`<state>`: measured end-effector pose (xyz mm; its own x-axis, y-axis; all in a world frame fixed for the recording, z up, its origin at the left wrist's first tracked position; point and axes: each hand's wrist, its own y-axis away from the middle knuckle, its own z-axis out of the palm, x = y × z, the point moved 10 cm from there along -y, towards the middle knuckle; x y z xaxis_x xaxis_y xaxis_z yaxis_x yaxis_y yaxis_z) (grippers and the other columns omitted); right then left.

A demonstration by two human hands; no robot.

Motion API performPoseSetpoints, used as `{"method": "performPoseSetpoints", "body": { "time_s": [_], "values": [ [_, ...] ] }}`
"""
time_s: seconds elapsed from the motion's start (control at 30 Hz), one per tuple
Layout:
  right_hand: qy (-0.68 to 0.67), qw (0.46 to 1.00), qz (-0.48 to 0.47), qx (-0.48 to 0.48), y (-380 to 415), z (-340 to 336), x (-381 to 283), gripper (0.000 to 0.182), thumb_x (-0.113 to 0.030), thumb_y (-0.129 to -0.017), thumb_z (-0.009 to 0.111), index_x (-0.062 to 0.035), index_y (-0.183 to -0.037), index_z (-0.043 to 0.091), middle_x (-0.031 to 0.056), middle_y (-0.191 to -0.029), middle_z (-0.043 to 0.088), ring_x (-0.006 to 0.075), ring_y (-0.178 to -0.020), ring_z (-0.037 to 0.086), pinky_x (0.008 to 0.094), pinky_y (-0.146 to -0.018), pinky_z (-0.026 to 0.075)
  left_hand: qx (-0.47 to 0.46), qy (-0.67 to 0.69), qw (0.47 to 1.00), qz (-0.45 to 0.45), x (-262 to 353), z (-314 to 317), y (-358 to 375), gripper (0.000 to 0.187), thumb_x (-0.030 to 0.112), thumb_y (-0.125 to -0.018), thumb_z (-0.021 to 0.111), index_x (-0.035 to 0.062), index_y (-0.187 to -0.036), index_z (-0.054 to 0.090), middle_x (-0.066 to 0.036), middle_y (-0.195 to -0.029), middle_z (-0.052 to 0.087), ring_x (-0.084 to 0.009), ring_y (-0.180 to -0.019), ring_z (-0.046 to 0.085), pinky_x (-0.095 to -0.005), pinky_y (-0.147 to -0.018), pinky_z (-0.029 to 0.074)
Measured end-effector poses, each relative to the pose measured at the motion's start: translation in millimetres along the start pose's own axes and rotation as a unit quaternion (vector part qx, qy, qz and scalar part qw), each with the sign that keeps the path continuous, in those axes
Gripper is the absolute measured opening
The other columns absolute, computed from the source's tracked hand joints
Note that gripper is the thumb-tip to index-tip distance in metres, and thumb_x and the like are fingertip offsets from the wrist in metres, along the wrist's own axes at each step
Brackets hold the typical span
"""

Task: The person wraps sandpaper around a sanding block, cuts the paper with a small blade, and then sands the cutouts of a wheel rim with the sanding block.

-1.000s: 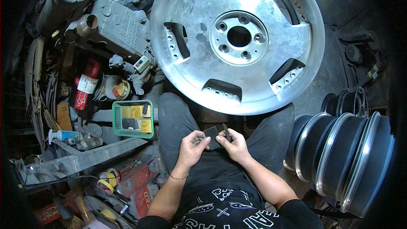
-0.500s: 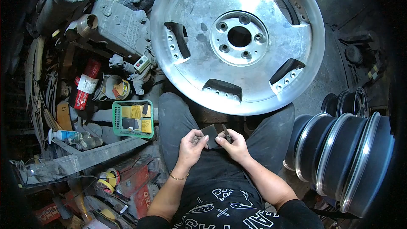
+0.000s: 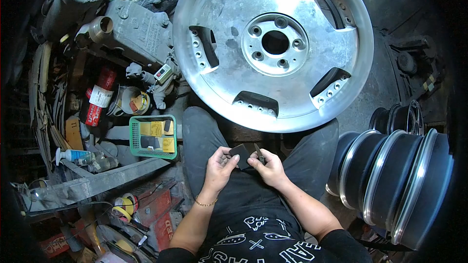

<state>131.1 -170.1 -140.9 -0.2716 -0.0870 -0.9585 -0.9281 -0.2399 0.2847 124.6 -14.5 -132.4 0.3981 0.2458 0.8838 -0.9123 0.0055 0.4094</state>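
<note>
Over my lap, my left hand point(image 3: 220, 166) pinches a dark square of sandpaper point(image 3: 240, 155) between thumb and fingers. Close beside it, my right hand point(image 3: 269, 169) grips a narrow dark piece point(image 3: 258, 151) that points up from the fingers; its exact kind is hidden by the grip. The two hands are a small gap apart, thumbs toward each other. Just beyond my knees, a large silver wheel face point(image 3: 229, 80) with five openings and a round center hole lies facing up.
To the left stands a green basket point(image 3: 132, 141) with yellow and dark sandpaper pieces. Behind it are a bucket point(image 3: 117, 101) and a grey machine housing point(image 3: 139, 31). A spray bottle point(image 3: 73, 156) rests near a metal beam point(image 3: 100, 185). Several wheel rims point(image 3: 380, 170) are on the right.
The sandpaper in my left hand has turned slightly, and the dark piece in my right hand has tilted a little. The wheel and basket have stayed in place.
</note>
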Motion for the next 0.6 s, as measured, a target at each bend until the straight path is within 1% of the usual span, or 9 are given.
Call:
{"method": "performPoseSetpoints", "body": {
  "time_s": [0.03, 0.1, 0.23, 0.3, 0.33, 0.4, 0.53, 0.6],
  "values": [
    [0.0, 1.0, 0.0, 0.0, 0, 0, -3, 0.021, -0.019, -0.089, 0.069, 0.0016, -0.09, 0.064, 0.0064, -0.071, 0.063, 0.0101, -0.067, 0.055, 0.0282, -0.063, 0.046, 0.0, 0.0, 1.0, 0.0, 1, 2, 0, 0.01, 0.007, -0.09, 0.067, 0.0029, -0.093, 0.058, 0.0, -0.084, 0.062, -0.0067, -0.076, 0.059, -0.0203, -0.07, 0.048],
    [0.02, 0.999, -0.017, -0.019, 1, 3, -13, 0.021, -0.019, -0.089, 0.069, 0.0017, -0.09, 0.064, 0.0068, -0.07, 0.062, 0.0101, -0.065, 0.053, 0.0287, -0.061, 0.045, -0.002, 0.035, 0.999, 0.034, 10, 6, 0, 0.016, 0.007, -0.09, 0.067, 0.0004, -0.102, 0.06, -0.002, -0.095, 0.063, -0.0063, -0.081, 0.059, -0.0218, -0.074, 0.049],
    [0.012, 0.998, -0.028, -0.055, 2, 11, -12, 0.022, -0.019, -0.088, 0.069, 0.0021, -0.089, 0.063, 0.0077, -0.07, 0.062, 0.0102, -0.065, 0.053, 0.0289, -0.061, 0.045, -0.037, 0.012, 0.998, 0.053, 10, 4, 0, 0.016, 0.006, -0.088, 0.069, 0.0004, -0.101, 0.063, -0.001, -0.092, 0.065, -0.0074, -0.081, 0.059, -0.0233, -0.076, 0.049],
    [0.028, 0.995, -0.034, -0.086, 3, 17, -17, 0.022, -0.018, -0.088, 0.069, 0.0024, -0.088, 0.063, 0.0082, -0.069, 0.061, 0.0103, -0.064, 0.053, 0.029, -0.06, 0.045, -0.05, -0.044, 0.997, 0.036, 5, 3, 1, 0.01, 0.006, -0.086, 0.071, 0.001, -0.093, 0.066, 0.0, -0.086, 0.065, -0.0073, -0.079, 0.058, -0.0231, -0.075, 0.048],
    [0.031, 0.995, -0.038, -0.089, 3, 18, -16, 0.023, -0.019, -0.087, 0.071, 0.0024, -0.087, 0.063, 0.0087, -0.069, 0.061, 0.0102, -0.064, 0.052, 0.0289, -0.058, 0.044, -0.05, -0.044, 0.997, 0.036, 6, 4, 1, 0.01, 0.006, -0.086, 0.071, 0.001, -0.093, 0.066, 0.0, -0.086, 0.065, -0.0073, -0.079, 0.058, -0.0231, -0.075, 0.048],
    [0.036, 0.995, -0.03, -0.091, 3, 18, -14, 0.024, -0.02, -0.087, 0.071, 0.0024, -0.087, 0.063, 0.0089, -0.069, 0.06, 0.0103, -0.063, 0.053, 0.029, -0.058, 0.044, -0.032, -0.055, 0.997, 0.032, 7, 2, 1, 0.006, 0.005, -0.086, 0.071, 0.0015, -0.085, 0.066, 0.0, -0.08, 0.065, -0.0068, -0.078, 0.058, -0.0225, -0.073, 0.047],
    [0.048, 0.994, -0.024, -0.098, 4, 19, -15, 0.024, -0.02, -0.086, 0.072, 0.0022, -0.088, 0.063, 0.0087, -0.071, 0.06, 0.0111, -0.064, 0.053, 0.0288, -0.057, 0.044, -0.034, -0.078, 0.996, 0.038, 6, 0, 1, 0.006, 0.004, -0.086, 0.07, 0.0019, -0.083, 0.065, -0.001, -0.08, 0.065, -0.0067, -0.077, 0.057, -0.0225, -0.072, 0.046],
    [0.043, 0.994, -0.04, -0.094, 3, 19, -20, 0.023, -0.019, -0.085, 0.072, 0.0019, -0.088, 0.063, 0.0082, -0.071, 0.059, 0.0113, -0.063, 0.053, 0.0286, -0.057, 0.044, -0.056, -0.061, 0.996, 0.043, 7, 2, 1, 0.007, 0.003, -0.086, 0.069, 0.0019, -0.081, 0.064, -0.002, -0.08, 0.065, -0.0066, -0.076, 0.057, -0.0223, -0.072, 0.046]
  ]
}}
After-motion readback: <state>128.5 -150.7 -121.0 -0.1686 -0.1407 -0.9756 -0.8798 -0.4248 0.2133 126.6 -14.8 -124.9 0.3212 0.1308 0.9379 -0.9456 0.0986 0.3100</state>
